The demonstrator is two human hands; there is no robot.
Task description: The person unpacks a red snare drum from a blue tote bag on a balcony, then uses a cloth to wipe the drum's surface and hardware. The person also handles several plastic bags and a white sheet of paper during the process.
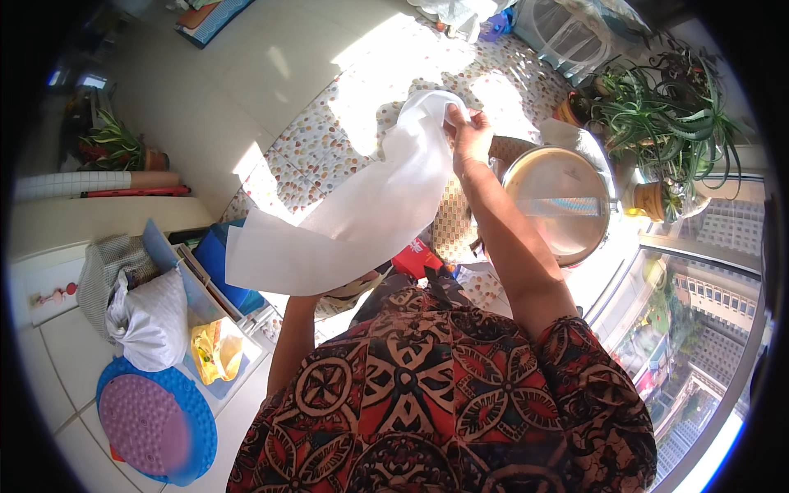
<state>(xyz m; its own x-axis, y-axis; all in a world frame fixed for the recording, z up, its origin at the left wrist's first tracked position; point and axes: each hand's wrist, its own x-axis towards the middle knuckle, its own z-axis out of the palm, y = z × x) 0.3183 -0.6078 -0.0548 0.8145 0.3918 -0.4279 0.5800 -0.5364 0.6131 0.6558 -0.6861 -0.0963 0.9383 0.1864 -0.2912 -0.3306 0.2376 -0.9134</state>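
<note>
A long strip of thin white translucent sheet material (370, 209) stretches across in front of me, its near left end broad and its far end gathered. My right hand (473, 132) pinches that gathered far end between thumb and fingers. At the near left end, my left forearm (296, 326) runs up under the sheet. The sheet hides my left hand, so its grip does not show. Below the sheet, a patterned woven surface (453, 225) and a red packet with writing (417, 259) are partly visible.
A large round lidded metal pot (558, 203) stands right of my right forearm. Potted aloe plants (672, 117) line the window (690, 308). To the left are a knotted whitish bag (151, 320), a yellow packet (216, 351) and a round blue-and-purple textured mat (145, 419). Sunlight falls on the pebble-patterned floor (308, 148).
</note>
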